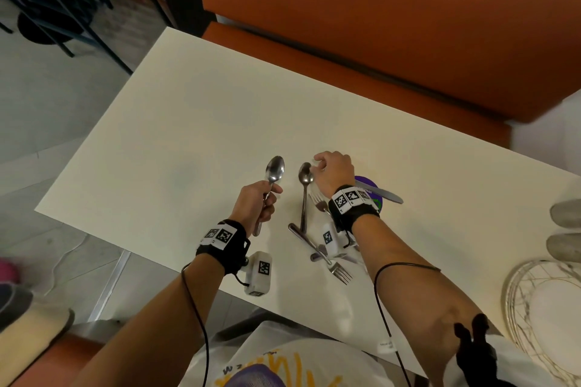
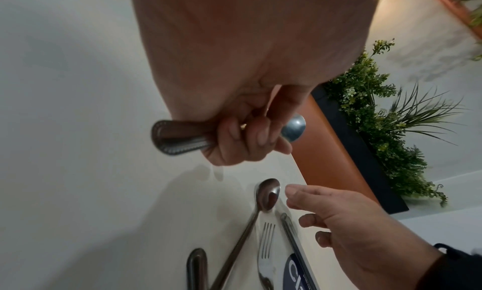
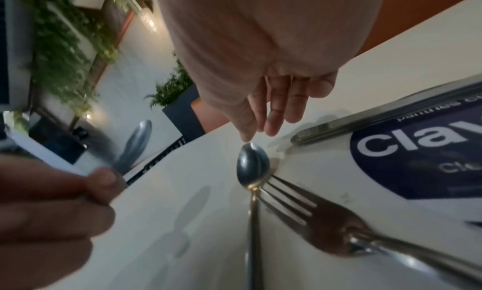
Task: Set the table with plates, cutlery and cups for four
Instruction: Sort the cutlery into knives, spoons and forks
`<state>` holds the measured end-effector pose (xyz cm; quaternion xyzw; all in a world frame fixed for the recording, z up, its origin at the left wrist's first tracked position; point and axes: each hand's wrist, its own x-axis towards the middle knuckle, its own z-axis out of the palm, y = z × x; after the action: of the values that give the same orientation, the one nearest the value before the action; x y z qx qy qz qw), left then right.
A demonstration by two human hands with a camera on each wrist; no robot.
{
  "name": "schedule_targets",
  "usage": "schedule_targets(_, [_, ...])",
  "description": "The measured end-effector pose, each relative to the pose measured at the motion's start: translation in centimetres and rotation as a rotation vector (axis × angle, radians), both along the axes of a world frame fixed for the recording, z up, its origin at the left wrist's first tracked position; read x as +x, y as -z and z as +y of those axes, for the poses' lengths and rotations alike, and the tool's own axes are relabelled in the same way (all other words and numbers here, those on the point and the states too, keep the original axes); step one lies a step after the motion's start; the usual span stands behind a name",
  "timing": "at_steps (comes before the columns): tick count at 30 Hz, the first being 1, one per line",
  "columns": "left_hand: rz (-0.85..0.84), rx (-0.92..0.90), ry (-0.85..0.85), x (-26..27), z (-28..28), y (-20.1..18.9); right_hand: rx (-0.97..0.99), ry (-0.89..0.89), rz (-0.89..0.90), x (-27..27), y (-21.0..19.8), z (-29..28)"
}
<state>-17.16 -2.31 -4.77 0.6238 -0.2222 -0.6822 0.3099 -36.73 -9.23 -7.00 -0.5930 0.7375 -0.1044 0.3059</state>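
My left hand (image 1: 256, 204) grips a steel spoon (image 1: 275, 168) by its handle, bowl pointing away, just above the cream table (image 1: 188, 135). The left wrist view shows the fingers (image 2: 247, 133) curled round that spoon (image 2: 177, 138). My right hand (image 1: 330, 170) hovers with relaxed fingers (image 3: 274, 109) over the bowl of a second spoon (image 1: 305, 176) lying on the table; whether the index tip touches that spoon (image 3: 253, 166) I cannot tell. A fork (image 3: 313, 212) lies beside it, partly under my right wrist. Another fork (image 1: 339, 272) and a knife (image 1: 385, 195) lie nearby.
A stack of pale plates (image 1: 534, 302) sits at the table's near right edge, with two grey cups (image 1: 566, 214) behind it. A round purple sticker (image 1: 366, 182) lies under the knife. An orange bench (image 1: 377, 25) runs along the far side.
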Motion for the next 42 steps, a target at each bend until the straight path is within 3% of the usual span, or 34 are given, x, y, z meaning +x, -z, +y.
schedule_targets(3, [-0.007,-0.006,-0.005,0.3,-0.1,0.0,0.024,-0.096,0.144,0.4,0.5,-0.4])
schedule_targets(5, [-0.016,-0.013,0.000,0.5,-0.1,-0.1,0.047,-0.101,0.128,0.8,0.9,-0.4])
schedule_targets(9, [-0.063,-0.048,-0.002,1.0,-0.4,0.0,0.063,0.009,-0.061,1.3,1.3,-0.4])
schedule_targets(15, [-0.146,-0.093,-0.027,1.2,-1.5,0.7,-0.077,0.064,-0.304,0.7,-3.2,-0.9])
schedule_targets(20, [-0.032,-0.046,-0.013,-0.7,-1.6,-0.8,-0.123,0.140,-0.440,1.7,-5.1,0.1])
schedule_targets(32, [0.194,0.021,0.130,-4.2,0.2,-1.4,-0.110,0.189,-0.375,-0.2,-4.6,3.8])
schedule_targets(38, [0.111,-0.008,0.282,-6.3,1.4,-2.1,-0.095,0.208,-0.381,-3.7,-5.7,5.5])
schedule_targets(42, [-0.050,-0.108,0.398,-8.2,2.5,-2.1,-0.112,0.260,-0.437,-6.0,-5.9,7.8])
